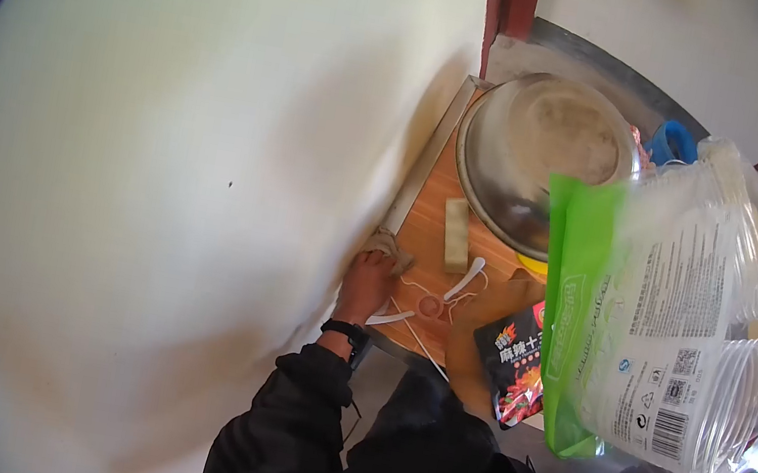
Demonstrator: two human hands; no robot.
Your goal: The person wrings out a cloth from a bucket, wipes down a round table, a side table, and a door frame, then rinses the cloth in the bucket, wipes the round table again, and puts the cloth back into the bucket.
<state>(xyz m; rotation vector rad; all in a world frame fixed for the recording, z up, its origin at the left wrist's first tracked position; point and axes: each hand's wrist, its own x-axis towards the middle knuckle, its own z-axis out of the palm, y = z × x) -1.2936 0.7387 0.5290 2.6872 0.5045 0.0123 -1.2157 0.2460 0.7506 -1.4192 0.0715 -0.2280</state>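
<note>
My left hand point(367, 287), with a dark watch point(344, 336) on its wrist, is at the left edge of the wooden tabletop point(426, 206), close to the wall. Its fingers are closed over a crumpled greyish cloth point(394, 250), pressed against the surface. Beside the hand lie a white plastic spoon-like piece point(390, 319) and some thin white cord point(420, 336). A second white piece point(465, 279) and a pale flat bar point(455, 234) rest farther right. My right hand does not show.
An upturned metal basin point(555, 146) covers the far part of the table. At right stands a clear bag of plastic containers point(686, 318) with a green panel. A black printed food packet point(510, 364), a brown curved thing point(472, 342) and a blue object point(673, 143) are nearby. The white wall point(155, 199) borders the left side.
</note>
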